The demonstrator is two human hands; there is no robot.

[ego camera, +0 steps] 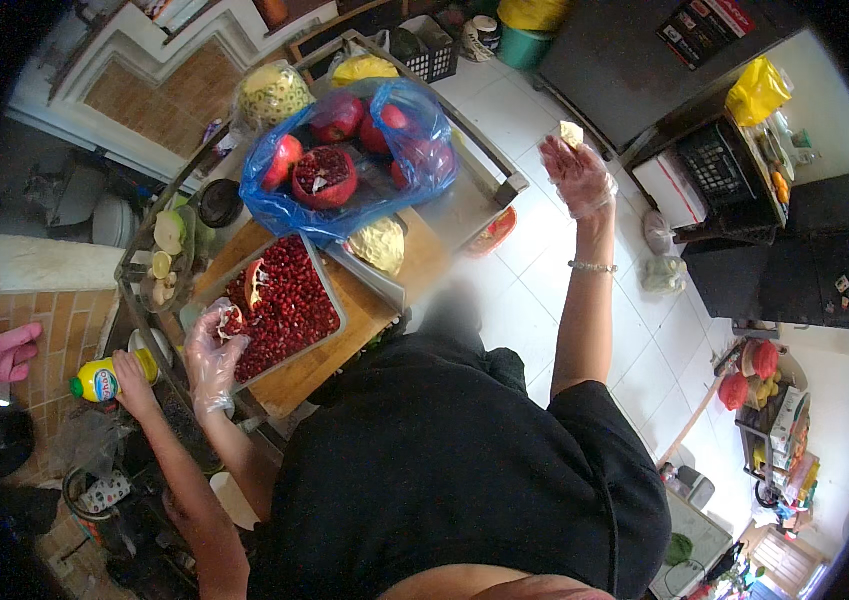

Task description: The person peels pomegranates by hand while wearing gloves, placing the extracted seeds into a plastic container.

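In my left hand, which wears a clear plastic glove, is a small piece of pomegranate with red seeds. It is over the near corner of a rectangular tray filled with loose pomegranate seeds. A curved piece of rind lies on the seeds. My right hand, gloved too, is stretched out to the right above the floor, palm showing. A pale yellowish piece of pomegranate rind or pith is at its fingertips. The tray rests on a wooden cutting board.
A blue plastic bag holds several pomegranates, one cut open. Beside it sit a wrapped pineapple and pale rind. Another person's hand grips a yellow bottle at left. An orange-red basin stands on the tiled floor.
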